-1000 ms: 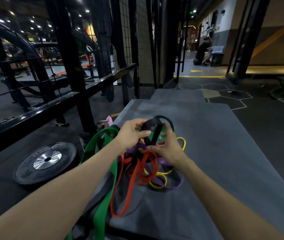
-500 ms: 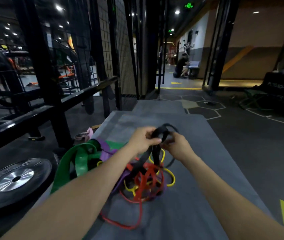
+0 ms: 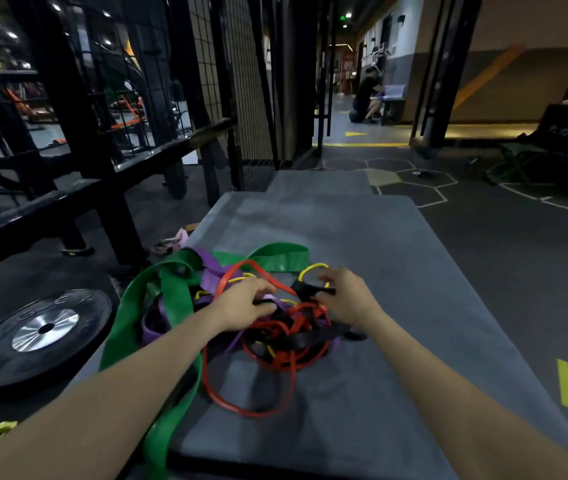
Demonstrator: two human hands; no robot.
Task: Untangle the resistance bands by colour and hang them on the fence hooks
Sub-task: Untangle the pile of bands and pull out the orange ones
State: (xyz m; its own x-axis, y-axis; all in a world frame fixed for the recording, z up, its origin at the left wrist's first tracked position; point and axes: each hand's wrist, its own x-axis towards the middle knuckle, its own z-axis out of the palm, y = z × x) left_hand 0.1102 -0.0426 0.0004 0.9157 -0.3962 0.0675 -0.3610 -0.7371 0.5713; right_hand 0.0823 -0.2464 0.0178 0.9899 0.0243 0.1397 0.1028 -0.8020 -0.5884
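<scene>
A tangle of resistance bands lies on the grey mat (image 3: 397, 258): a wide green band (image 3: 171, 299), a purple band (image 3: 211, 275), thin red loops (image 3: 251, 408), a yellow band (image 3: 313, 267) and a black band (image 3: 310, 341). My left hand (image 3: 244, 304) is low over the middle of the pile and pinches a black strand between thumb and fingers. To its right, my right hand (image 3: 350, 301) has curled fingers on the black band's other end, near the yellow loop. The wire fence (image 3: 237, 81) stands beyond the mat on the left; its hooks do not show.
A black weight plate (image 3: 40, 336) lies on the floor left of the mat. A black steel rail frame (image 3: 50, 202) runs along the left. A pink item (image 3: 176, 241) sits by the mat's corner. A person (image 3: 365, 95) crouches far down the corridor.
Both hands have come down from chest height onto the pile with the black band and have spread apart. The view has tipped slightly toward the mat.
</scene>
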